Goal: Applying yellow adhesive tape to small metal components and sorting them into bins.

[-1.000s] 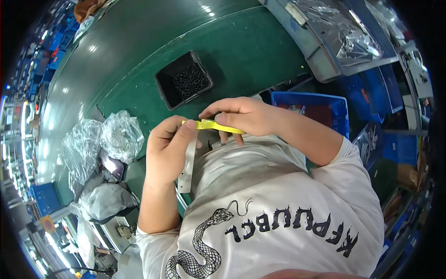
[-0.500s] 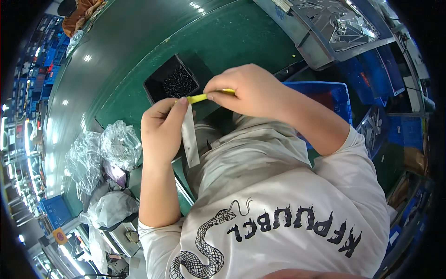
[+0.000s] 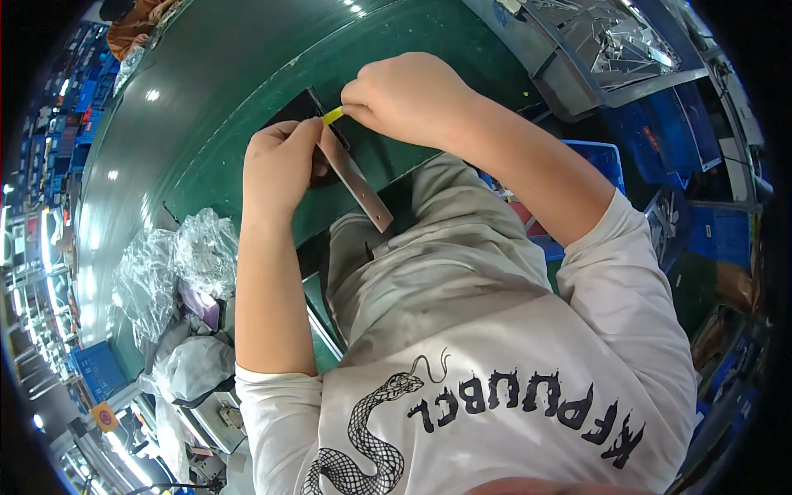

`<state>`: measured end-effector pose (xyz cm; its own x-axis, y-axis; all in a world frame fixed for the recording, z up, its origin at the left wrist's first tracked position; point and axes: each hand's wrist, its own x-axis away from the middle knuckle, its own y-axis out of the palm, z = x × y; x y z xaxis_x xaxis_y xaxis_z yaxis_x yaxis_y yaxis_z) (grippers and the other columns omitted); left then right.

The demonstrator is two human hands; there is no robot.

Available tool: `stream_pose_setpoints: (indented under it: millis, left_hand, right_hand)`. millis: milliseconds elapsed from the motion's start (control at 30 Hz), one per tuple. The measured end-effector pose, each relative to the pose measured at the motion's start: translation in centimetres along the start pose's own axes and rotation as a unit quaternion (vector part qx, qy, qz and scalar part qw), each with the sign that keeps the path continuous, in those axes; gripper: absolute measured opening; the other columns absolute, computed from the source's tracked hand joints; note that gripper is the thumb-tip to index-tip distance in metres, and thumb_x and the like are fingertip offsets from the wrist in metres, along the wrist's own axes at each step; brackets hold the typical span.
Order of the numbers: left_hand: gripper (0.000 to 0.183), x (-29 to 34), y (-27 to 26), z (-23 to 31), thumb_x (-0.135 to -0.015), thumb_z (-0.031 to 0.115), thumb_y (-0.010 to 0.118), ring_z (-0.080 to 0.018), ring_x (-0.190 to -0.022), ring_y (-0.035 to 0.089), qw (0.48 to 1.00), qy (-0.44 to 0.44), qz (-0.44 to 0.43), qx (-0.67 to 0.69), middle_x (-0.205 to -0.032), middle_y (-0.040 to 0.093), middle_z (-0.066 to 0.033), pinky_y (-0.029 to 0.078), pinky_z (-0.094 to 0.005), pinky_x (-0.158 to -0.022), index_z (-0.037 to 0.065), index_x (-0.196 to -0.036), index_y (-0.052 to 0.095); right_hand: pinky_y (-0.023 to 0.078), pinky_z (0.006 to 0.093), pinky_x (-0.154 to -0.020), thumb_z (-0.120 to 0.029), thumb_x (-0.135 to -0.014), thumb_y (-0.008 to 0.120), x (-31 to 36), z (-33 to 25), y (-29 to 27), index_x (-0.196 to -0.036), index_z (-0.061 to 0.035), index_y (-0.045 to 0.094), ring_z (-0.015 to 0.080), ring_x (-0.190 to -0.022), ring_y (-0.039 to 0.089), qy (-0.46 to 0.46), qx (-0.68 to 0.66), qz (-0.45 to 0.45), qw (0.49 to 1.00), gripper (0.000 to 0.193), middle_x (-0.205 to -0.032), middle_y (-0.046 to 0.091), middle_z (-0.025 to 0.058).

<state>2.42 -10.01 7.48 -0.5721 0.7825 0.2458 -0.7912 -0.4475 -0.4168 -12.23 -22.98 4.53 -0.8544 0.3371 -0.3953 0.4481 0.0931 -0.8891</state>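
Observation:
My left hand is closed, its thumb and fingers pinching one end of a flat metal strip with small holes. The strip slants down to the right, its free end over my lap. From that pinched end, a narrow yellow piece reaches across to my right hand. My right fingers are closed on the yellow piece; whether it is a tape or a tool handle I cannot tell. Behind my hands, a black bin on the green table is mostly hidden.
Crumpled clear plastic bags lie on the left of the green table. A grey metal tray of shiny metal parts stands at the far right. Below it is a blue crate. A person in brown is at the far left.
Both hands have moved away from my body, the right one more. The metal strip's free end has swung to the right. The bin of small black pieces is now mostly covered.

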Motion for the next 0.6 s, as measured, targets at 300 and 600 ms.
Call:
stream_pose_setpoints:
  millis: [300, 600]
  left_hand:
    - [0.027, -1.6, 0.0, -0.8, -0.087, 0.023, 0.063, -0.0091, -0.055, 0.059, 1.000, -0.008, 0.014, -0.001, -0.064, 0.063, -0.0037, 0.040, -0.0231, -0.047, -0.002, -0.081, 0.071]
    - [0.028, -2.1, -0.1, -1.0, -0.088, 0.024, 0.063, -0.0093, -0.054, 0.058, 1.000, -0.019, 0.007, 0.001, -0.065, 0.063, -0.0039, 0.041, -0.0230, -0.048, -0.002, -0.086, 0.071]
  right_hand:
    - [0.052, 0.0439, -0.062, -0.025, -0.088, 0.062, -1.2, 0.4, 0.8, -0.079, -0.0100, 0.070, 0.0328, -0.072, 0.065, 0.019, -0.009, -0.015, 1.000, 0.019, -0.075, 0.065, 0.0099]
    - [0.053, 0.0437, -0.064, -0.025, -0.088, 0.061, -1.6, 0.7, 1.1, -0.081, -0.0099, 0.071, 0.0326, -0.073, 0.066, 0.027, -0.020, -0.021, 0.999, 0.019, -0.075, 0.066, 0.0101]
